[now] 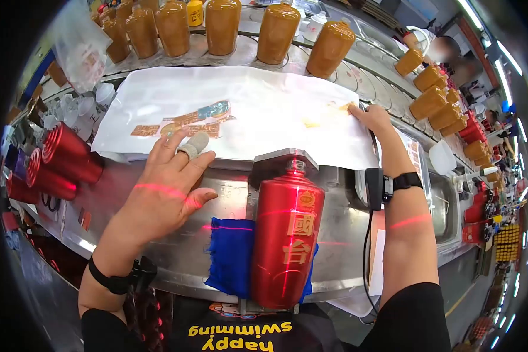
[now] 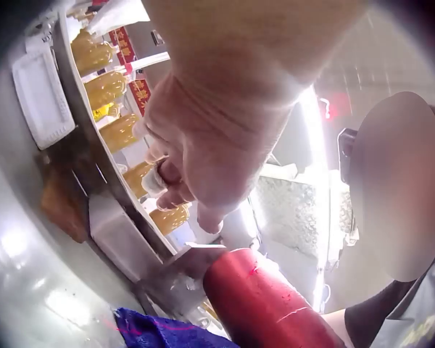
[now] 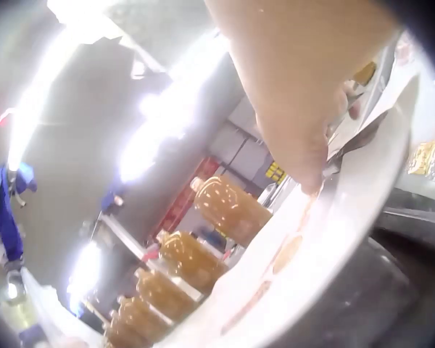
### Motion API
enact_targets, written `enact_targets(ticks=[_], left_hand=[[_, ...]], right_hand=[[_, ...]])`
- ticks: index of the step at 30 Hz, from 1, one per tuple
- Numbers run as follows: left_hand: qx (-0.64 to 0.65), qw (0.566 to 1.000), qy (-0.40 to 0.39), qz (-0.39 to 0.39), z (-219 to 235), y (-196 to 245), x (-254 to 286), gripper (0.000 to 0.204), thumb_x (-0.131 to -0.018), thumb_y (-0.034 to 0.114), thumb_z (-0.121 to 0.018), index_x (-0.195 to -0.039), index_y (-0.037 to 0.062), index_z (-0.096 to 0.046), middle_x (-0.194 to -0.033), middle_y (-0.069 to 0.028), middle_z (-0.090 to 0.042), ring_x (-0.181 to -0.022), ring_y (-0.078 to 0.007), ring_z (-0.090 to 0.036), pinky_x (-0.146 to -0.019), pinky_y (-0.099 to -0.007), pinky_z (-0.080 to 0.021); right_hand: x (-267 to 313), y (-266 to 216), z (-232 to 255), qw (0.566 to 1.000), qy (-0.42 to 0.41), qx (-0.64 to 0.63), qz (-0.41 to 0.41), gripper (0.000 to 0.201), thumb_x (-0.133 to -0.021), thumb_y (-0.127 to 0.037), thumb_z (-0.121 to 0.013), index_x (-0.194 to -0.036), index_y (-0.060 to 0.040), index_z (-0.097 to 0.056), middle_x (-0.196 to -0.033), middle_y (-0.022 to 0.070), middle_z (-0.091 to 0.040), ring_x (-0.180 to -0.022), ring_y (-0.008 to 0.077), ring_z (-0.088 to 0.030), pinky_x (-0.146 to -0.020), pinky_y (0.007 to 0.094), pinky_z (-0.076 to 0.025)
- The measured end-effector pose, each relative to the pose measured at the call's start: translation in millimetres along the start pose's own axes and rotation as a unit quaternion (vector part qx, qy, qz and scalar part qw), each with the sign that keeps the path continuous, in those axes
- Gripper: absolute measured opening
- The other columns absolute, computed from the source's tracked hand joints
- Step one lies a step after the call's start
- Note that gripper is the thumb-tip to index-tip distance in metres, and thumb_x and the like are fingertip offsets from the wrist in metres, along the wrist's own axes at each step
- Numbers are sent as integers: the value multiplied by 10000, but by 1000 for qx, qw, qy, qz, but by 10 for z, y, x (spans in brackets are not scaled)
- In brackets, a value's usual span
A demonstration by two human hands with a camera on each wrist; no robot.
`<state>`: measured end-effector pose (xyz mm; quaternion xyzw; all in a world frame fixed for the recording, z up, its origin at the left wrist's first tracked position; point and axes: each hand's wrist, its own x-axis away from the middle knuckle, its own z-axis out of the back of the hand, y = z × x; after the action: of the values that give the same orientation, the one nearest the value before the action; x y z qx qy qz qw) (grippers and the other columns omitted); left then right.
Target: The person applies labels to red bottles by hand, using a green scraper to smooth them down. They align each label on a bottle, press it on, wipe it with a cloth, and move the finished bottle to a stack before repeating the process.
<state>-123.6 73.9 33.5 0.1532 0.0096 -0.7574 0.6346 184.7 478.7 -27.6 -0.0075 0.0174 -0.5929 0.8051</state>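
Observation:
A white sheet (image 1: 276, 111) spreads across the bench, with brown-and-teal printed decals (image 1: 188, 120) on its left half and faint gold pieces (image 1: 311, 123) on its right. My right hand (image 1: 374, 119) pinches the sheet's right edge; in the right wrist view, the hand (image 3: 304, 138) partly hides its own fingertips. My left hand (image 1: 170, 176) is spread over the sheet's near edge beside the decals, a fabric finger cot (image 1: 195, 145) on one finger. Between my arms a red bottle (image 1: 284, 246) with gold characters lies on a blue cloth (image 1: 232, 258), its neck at a dark angular plate (image 1: 264, 167).
Several brown glazed bottles (image 1: 223, 29) stand on the conveyor beyond the sheet. More red bottles (image 1: 70, 152) lie at the left, near small white cups (image 1: 104, 94). A sink (image 1: 449, 205) is at the right. Another person (image 1: 419, 41) is in the far right background.

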Motion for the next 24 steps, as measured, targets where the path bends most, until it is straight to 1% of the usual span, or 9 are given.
enact_targets(ticks=[3, 6, 12, 14, 15, 19, 21, 23, 24], left_hand=[[9, 1000, 3, 6, 19, 6, -13, 545, -924, 420, -575, -1298, 26, -538, -1068, -214, -570, -1314, -455, -372, -1102, -531, -292], [5, 1000, 10, 9, 15, -3, -25, 514, -920, 395, -595, -1274, 24, -557, -1052, -187, -588, -1301, -429, -399, -1112, -545, -285], [24, 999, 34, -11, 72, 0, -112, 484, -925, 362, -604, -1269, 25, -558, -1042, -192, -589, -1266, -433, -426, -1094, -542, -306], [45, 997, 54, -14, 106, -18, -183, 461, -925, 331, -614, -1266, 26, -560, -1053, -193, -590, -1255, -429, -437, -1090, -523, -318], [67, 996, 57, -8, 125, -30, -233, 462, -925, 308, -612, -1292, 36, -546, -1148, -197, -567, -1285, -412, -418, -1096, -497, -314], [203, 978, 33, 33, 396, 112, -678, 565, -889, 256, -634, -1397, 71, -472, -1431, -190, -460, -1381, -348, -359, -1132, -409, -290], [201, 972, 118, -31, 418, 286, -957, 701, -857, 277, -667, -1463, 78, -378, -1498, -183, -386, -1409, -341, -329, -1151, -396, -270], [208, 968, 125, -69, 461, 453, -1259, 837, -834, 319, -705, -1503, 63, -272, -1526, -211, -318, -1421, -338, -309, -1161, -392, -253], [205, 968, 130, -61, 471, 548, -1382, 691, -846, 300, -706, -1424, 48, -422, -1497, -211, -337, -1350, -336, -402, -1111, -388, -338]], right_hand=[[-13, -70, 95, 998, -26, -30, -46, 567, -833, -539, -631, -966, 2, -735, -1009, 218, -700, -967, 372, -656, -856, 433, -503], [31, -101, 35, 998, 67, 12, -5, 403, -882, -421, -625, -973, -45, -739, -1074, 175, -682, -1031, 380, -609, -877, 450, -493], [236, -147, 79, 948, 284, 1, 147, 195, -881, -242, -659, -909, -60, -723, -1134, 129, -640, -1053, 364, -584, -893, 451, -485], [294, -207, 259, 915, 313, -104, 232, 153, -862, -188, -690, -878, -36, -702, -1154, 145, -638, -1035, 340, -607, -868, 400, -489], [356, -267, 396, 891, 325, -156, 275, 138, -852, -161, -706, -863, -24, -691, -1165, 154, -637, -1026, 328, -619, -855, 375, -490], [1019, -679, 1095, 863, 239, -287, 340, 101, -821, -118, -734, -865, -39, -689, -1180, 98, -638, -1013, 264, -614, -790, 368, -505], [1329, -854, 1379, 848, 224, -287, 385, 99, -835, -127, -724, -869, -40, -690, -1197, 90, -638, -1002, 233, -627, -769, 348, -504], [1610, -977, 1625, 837, 201, -311, 402, 99, -857, -100, -704, -867, -11, -661, -1223, 81, -620, -1006, 189, -612, -824, 304, -477], [1722, -1009, 1710, 832, 190, -322, 409, 101, -868, -87, -694, -865, 3, -647, -1235, 76, -611, -1007, 166, -605, -852, 281, -464]])
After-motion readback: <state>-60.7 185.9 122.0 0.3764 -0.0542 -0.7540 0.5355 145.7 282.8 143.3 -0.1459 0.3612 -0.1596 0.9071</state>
